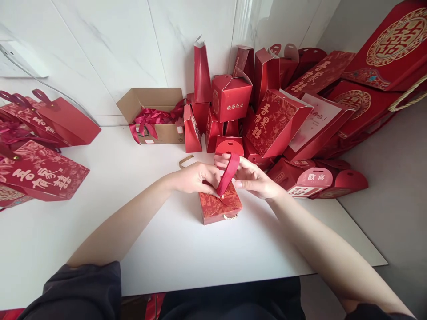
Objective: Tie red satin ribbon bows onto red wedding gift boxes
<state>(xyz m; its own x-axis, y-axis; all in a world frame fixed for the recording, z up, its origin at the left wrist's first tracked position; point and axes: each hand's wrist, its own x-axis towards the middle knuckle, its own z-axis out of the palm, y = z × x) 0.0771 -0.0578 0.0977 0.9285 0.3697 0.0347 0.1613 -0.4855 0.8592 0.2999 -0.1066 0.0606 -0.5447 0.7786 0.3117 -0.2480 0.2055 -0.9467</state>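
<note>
A small red gift box (218,211) with an orange-gold floral pattern sits on the white table, a twisted cord showing at its front side. From its lid rises a loop of dark red ribbon (228,173). My left hand (198,178) pinches the ribbon low down, close to the lid. My right hand (258,180) is at the loop's other side, thumb and fingers apart. Its fingertips pass behind the upper part of the ribbon; whether they press on it I cannot tell.
Behind my hands stands an open cardboard box (163,133) of loose ribbons (156,116). Red gift boxes (231,98) are piled at the back right, and red bags (43,173) stand at the left. A curved tan strip (186,161) lies near my left hand. Tiled wall (110,44) borders the back.
</note>
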